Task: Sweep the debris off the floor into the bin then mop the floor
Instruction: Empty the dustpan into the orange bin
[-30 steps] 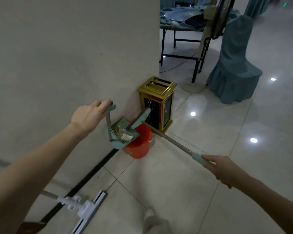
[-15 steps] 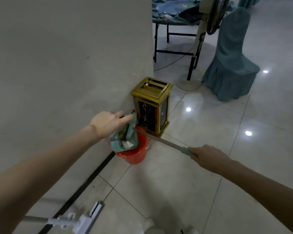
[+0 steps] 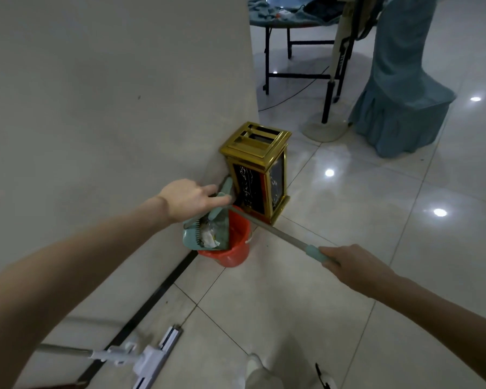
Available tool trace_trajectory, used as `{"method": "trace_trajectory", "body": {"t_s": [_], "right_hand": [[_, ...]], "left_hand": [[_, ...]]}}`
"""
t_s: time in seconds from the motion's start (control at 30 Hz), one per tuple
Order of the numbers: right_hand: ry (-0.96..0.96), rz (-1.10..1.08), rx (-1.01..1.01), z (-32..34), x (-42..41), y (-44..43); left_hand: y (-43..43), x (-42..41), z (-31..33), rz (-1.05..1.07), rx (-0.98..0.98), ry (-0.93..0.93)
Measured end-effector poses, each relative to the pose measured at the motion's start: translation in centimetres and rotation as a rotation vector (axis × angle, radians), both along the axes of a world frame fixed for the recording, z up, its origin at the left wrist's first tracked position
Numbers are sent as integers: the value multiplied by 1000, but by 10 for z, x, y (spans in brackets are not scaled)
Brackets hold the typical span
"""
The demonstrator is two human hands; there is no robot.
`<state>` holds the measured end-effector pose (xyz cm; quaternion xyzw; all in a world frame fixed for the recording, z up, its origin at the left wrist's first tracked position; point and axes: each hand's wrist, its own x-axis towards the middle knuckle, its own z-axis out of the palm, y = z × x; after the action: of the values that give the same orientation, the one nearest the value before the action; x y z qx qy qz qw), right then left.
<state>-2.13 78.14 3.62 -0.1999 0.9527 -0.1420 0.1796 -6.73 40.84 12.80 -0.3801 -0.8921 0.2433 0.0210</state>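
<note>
The dustpan (image 3: pixel 190 237) sat tipped on the wall-side rim of the red bucket (image 3: pixel 233 249), mouth slanting down into it, probably so the load would slide in rather than spill on the floor. The debris (image 3: pixel 209 239), pale crumpled scraps, lay in the pan above the bucket, not yet dropped. The left hand (image 3: pixel 190 200) rested on the pan's raised end above the bucket with fingers stretched forward. Whether the thumb clamped underneath could not be told. The right hand (image 3: pixel 357 269) was wrapped round the broom (image 3: pixel 278 234) at its teal grip. The stick slanted across the bucket to the pan, likely to rake the scraps out. A gold bin (image 3: pixel 257 167) stood just behind the bucket. The mop (image 3: pixel 149 360) lay well nearer the person than the bucket, waiting for the second half of the job.
</note>
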Motion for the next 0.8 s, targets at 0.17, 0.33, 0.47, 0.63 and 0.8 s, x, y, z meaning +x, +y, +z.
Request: {"method": "trace_trajectory", "body": {"t_s": [0.17, 0.33, 0.47, 0.63, 0.8], "right_hand": [[-39, -16, -97, -14, 14, -12], [-4, 51, 180, -29, 22, -31], [39, 27, 203, -28, 14, -13], [-114, -116, -118, -21, 17, 2], [-107, -35, 8, -29, 33, -15]], "left_hand": [[16, -5, -4, 18, -109, -18], [27, -6, -5, -37, -112, -16], [29, -5, -4, -36, -117, -47], [38, -8, -7, 5, -174, -48], [49, -10, 0, -75, -80, -81]]}}
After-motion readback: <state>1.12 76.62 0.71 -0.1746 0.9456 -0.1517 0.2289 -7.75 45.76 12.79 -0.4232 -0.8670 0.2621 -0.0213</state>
